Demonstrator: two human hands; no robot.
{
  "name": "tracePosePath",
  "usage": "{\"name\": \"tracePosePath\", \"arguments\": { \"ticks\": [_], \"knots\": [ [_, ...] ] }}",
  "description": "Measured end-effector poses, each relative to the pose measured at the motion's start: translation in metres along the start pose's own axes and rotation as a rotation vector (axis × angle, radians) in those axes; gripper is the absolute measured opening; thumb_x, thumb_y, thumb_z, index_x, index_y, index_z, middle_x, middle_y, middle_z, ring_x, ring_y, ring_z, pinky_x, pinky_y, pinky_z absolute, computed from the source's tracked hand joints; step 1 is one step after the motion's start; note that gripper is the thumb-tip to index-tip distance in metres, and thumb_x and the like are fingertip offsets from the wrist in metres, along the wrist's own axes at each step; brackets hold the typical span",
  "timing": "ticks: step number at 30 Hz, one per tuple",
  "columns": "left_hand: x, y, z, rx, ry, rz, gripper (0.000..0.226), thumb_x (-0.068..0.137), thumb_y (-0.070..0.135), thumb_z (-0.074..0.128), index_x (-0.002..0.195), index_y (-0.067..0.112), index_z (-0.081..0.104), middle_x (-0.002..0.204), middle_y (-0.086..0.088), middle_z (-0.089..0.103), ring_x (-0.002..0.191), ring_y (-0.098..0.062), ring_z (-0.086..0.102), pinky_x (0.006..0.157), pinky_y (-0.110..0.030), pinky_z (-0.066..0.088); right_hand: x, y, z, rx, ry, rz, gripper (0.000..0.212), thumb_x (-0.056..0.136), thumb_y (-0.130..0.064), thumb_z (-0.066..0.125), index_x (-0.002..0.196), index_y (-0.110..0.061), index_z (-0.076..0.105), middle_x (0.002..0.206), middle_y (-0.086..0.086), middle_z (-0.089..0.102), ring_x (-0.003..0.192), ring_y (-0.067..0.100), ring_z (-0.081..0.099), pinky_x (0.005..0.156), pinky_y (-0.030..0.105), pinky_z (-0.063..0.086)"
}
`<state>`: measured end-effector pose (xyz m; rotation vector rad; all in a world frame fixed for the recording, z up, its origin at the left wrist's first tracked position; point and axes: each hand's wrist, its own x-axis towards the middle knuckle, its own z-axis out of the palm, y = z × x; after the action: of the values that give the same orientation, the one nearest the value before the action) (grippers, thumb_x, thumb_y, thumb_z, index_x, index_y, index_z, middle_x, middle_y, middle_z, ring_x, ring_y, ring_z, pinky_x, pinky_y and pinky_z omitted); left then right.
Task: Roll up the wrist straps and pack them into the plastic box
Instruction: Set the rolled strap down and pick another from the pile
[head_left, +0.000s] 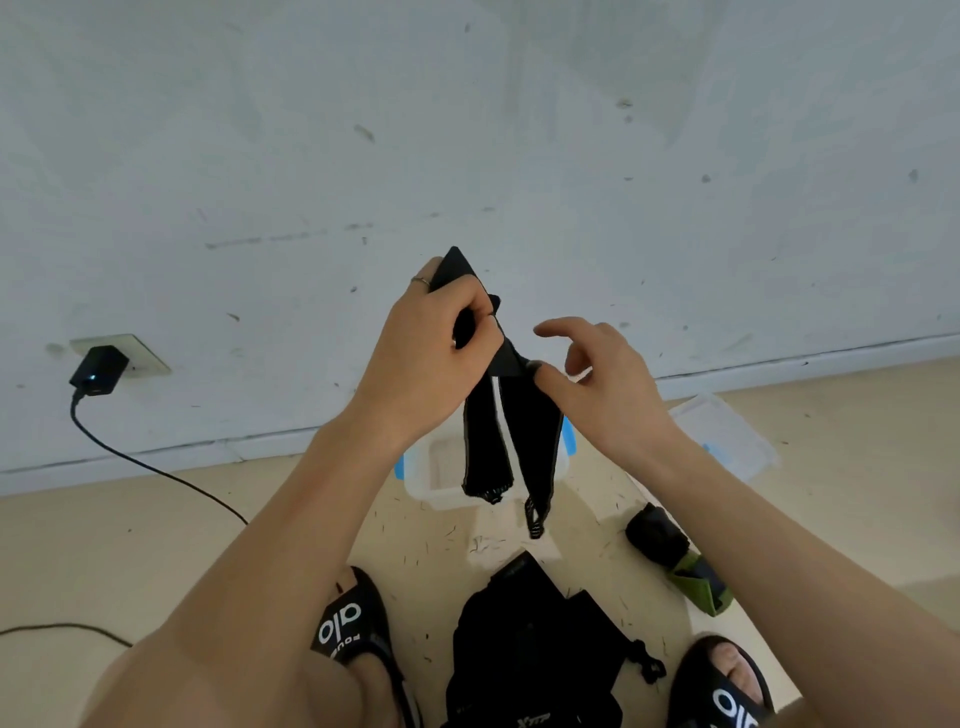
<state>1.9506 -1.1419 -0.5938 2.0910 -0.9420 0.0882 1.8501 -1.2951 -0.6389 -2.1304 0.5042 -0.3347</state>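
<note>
Right now the left hand (436, 332) has its fingers curled tight around the top of a black wrist strap (511, 431), held up in the air in front of the wall, while the right hand (602, 379) pinches the strap's edge with the thumb, the other fingers loosely spread. The strap hangs in two tails, dangling directly over the plastic box (431, 478), which sits open on the floor (156, 545) by the wall.

Here's the risk as I read it: nothing is rolled yet, and those two loose tails can twist round each other, so a roll begun now may come out lopsided. That thumb pinch looks light too; if it slips, the strap swings from the left hand alone and the ends could drop into the box unrolled.

Round about: the box lid (727, 441) lies to the right, well apart. A rolled strap (657, 535) rests on the floor beside a green piece (701, 587). A heap of black straps (530, 654) waits between the sandals (353, 623). Off left, a charger (98, 370) is plugged into the wall, its cable (156, 470) trailing across the floor, clear of the work. The forearms partly hide the box.
</note>
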Motion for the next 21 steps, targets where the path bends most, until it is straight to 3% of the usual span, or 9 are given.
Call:
{"name": "tracePosePath", "arguments": {
  "ticks": [3,7,12,17,19,21],
  "knots": [
    [0.002,0.000,-0.001,0.022,0.006,0.020,0.014,0.091,0.009,0.058,0.079,0.016,0.057,0.090,0.003,0.052,0.079,-0.015,0.054,0.066,-0.022,0.046,0.002,-0.004,0.004,0.073,-0.047,-0.058,0.034,0.089,-0.024,0.072,0.120,-0.036,0.066,0.110,-0.009,0.058,0.097,-0.001,0.056,0.080,0.006,0.040],
    [0.003,-0.001,-0.001,0.013,-0.018,0.033,0.017,0.090,0.008,0.057,0.076,0.018,0.056,0.085,0.005,0.053,0.081,-0.014,0.053,0.064,-0.015,0.040,0.003,-0.012,0.004,0.349,-0.209,-0.018,0.031,0.090,-0.010,0.069,0.116,-0.026,0.071,0.112,-0.011,0.074,0.110,0.002,0.066,0.099,0.029,0.053],
    [0.003,0.001,-0.007,-0.032,-0.031,0.013,0.019,0.092,0.004,0.058,0.077,0.015,0.058,0.080,0.008,0.053,0.079,-0.006,0.051,0.064,-0.011,0.038,0.003,-0.010,0.004,0.467,-0.285,0.039,0.030,0.093,-0.013,0.069,0.120,-0.027,0.070,0.117,-0.009,0.074,0.116,0.002,0.065,0.106,0.030,0.049],
    [0.008,-0.001,-0.012,-0.095,-0.073,-0.027,0.019,0.094,0.004,0.059,0.078,0.014,0.059,0.070,0.013,0.051,0.067,-0.004,0.047,0.062,-0.011,0.035,0.006,-0.008,0.008,0.505,-0.309,0.067,0.030,0.094,-0.022,0.071,0.124,-0.027,0.065,0.121,-0.013,0.070,0.115,0.001,0.065,0.101,0.026,0.050],
    [0.009,-0.001,-0.013,-0.126,-0.090,-0.038,0.019,0.094,0.004,0.059,0.078,0.014,0.060,0.067,0.016,0.051,0.064,-0.004,0.047,0.060,-0.012,0.035,0.007,-0.009,0.005,0.540,-0.333,0.086,0.027,0.095,-0.019,0.071,0.121,-0.024,0.066,0.112,-0.009,0.072,0.105,0.001,0.068,0.092,0.020,0.049],
    [0.009,0.000,-0.015,-0.153,-0.093,-0.050,0.019,0.094,0.005,0.061,0.079,0.014,0.062,0.067,0.017,0.054,0.062,-0.004,0.048,0.060,-0.010,0.035,0.009,-0.009,0.002,0.548,-0.341,0.106,0.019,0.094,-0.019,0.071,0.113,-0.018,0.070,0.097,0.005,0.069,0.096,0.010,0.068,0.092,0.024,0.049]
  ]
}}
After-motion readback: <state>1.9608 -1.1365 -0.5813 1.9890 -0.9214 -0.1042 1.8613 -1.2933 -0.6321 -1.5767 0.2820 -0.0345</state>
